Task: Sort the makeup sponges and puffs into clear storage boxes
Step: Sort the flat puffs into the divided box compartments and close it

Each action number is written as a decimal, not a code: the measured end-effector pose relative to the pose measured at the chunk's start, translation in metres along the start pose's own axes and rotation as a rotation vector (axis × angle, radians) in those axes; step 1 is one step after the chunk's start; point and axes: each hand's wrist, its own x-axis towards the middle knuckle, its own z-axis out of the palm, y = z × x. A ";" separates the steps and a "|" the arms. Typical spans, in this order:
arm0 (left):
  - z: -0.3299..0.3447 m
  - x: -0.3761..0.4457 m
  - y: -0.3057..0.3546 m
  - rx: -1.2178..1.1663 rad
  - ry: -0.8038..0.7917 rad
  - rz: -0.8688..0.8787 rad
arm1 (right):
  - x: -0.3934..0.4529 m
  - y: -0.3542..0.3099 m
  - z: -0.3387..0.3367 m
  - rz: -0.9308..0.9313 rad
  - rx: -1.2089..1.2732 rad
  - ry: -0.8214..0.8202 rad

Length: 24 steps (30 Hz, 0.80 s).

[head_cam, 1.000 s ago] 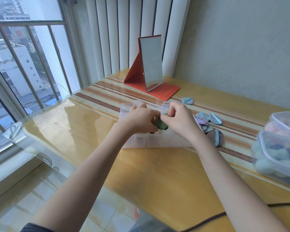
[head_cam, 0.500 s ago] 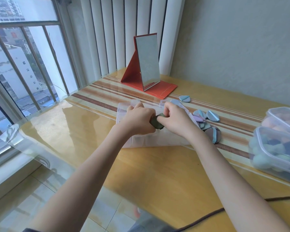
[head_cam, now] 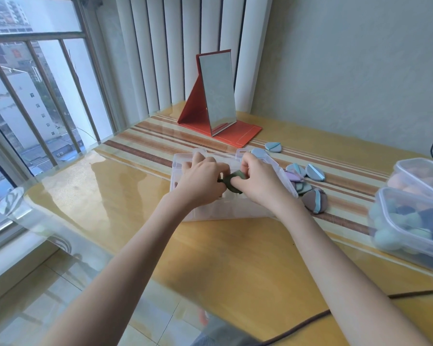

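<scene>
Most of my sorting looks done: two lidded clear plastic tubs [head_cam: 408,236] at the far right are packed with rounded sponges, while about seven flat blue, lilac and brown puffs [head_cam: 313,199] lie loose on the striped mat, just right of the open clear compartment box [head_cam: 225,211] in front of me. Over that box, my left hand [head_cam: 200,182] and right hand [head_cam: 259,182] both pinch one dark green puff [head_cam: 231,182] with curled fingers.
</scene>
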 end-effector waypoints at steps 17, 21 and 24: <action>-0.010 0.000 -0.024 -0.077 -0.187 0.163 | 0.002 -0.021 0.011 -0.238 -0.307 0.264; -0.007 0.002 -0.025 -0.109 -0.158 0.157 | 0.012 -0.018 0.014 -0.032 -0.161 0.102; -0.006 0.003 -0.027 -0.144 -0.131 0.154 | 0.015 -0.017 0.014 0.010 -0.043 0.089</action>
